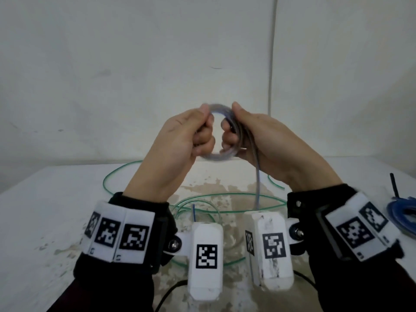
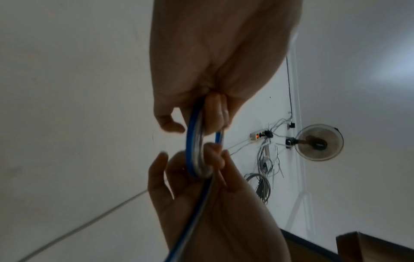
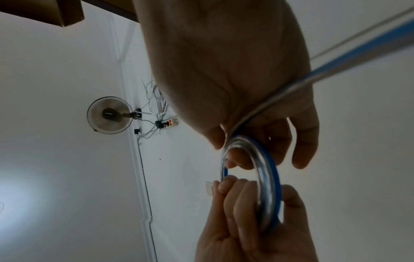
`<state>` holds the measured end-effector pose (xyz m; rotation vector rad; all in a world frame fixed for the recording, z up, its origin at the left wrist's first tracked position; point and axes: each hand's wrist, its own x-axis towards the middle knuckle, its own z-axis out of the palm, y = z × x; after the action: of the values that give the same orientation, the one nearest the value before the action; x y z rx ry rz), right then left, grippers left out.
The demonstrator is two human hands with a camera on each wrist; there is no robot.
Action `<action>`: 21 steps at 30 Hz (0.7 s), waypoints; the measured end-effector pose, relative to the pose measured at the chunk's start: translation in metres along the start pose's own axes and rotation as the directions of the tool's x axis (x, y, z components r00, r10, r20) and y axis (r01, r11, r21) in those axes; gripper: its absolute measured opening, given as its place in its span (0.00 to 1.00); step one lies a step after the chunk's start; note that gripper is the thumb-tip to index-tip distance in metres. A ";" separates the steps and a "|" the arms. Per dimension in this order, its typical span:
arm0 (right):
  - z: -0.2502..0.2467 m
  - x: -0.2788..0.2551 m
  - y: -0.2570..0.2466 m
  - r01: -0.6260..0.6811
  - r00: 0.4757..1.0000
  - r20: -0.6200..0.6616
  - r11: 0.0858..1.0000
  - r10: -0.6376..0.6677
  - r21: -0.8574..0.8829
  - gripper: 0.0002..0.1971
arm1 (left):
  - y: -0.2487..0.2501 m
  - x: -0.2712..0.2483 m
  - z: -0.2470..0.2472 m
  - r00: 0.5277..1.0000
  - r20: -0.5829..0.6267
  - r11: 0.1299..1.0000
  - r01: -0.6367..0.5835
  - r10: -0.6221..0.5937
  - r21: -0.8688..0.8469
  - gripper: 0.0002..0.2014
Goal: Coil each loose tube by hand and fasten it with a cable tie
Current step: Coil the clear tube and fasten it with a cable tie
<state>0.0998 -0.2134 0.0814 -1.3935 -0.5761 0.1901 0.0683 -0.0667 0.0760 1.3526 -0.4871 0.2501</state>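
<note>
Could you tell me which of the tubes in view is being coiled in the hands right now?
The blue-striped clear tube, held as a small coil by both hands; the green tube lies loose on the table.

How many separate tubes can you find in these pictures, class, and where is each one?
3. A blue-striped clear tube is coiled between the left hand and right hand; a green tube lies loose on the table; a blue coil sits at its right edge. Others may be hidden.
</note>
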 end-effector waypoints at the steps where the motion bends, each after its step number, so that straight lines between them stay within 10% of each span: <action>1: 0.000 0.001 0.001 0.004 1.000 -0.018 1.000 -0.004 0.007 0.21 | 0.000 0.000 0.000 0.998 -0.047 0.999 -0.032 0.031 -0.012 0.16; 14: 0.001 0.004 0.004 0.028 1.000 0.006 0.986 -0.029 0.165 0.21 | -0.010 0.004 0.008 0.996 -0.072 0.985 -0.069 0.058 -0.159 0.17; 21: -0.003 -0.007 -0.004 0.069 0.996 0.063 0.976 -0.057 -0.205 0.21 | 0.001 -0.003 -0.002 0.978 0.128 0.985 0.157 -0.165 0.077 0.19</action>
<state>0.0945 -0.2202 0.0836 -1.5730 -0.7026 0.1213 0.0659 -0.0643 0.0751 1.4718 -0.4811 0.0426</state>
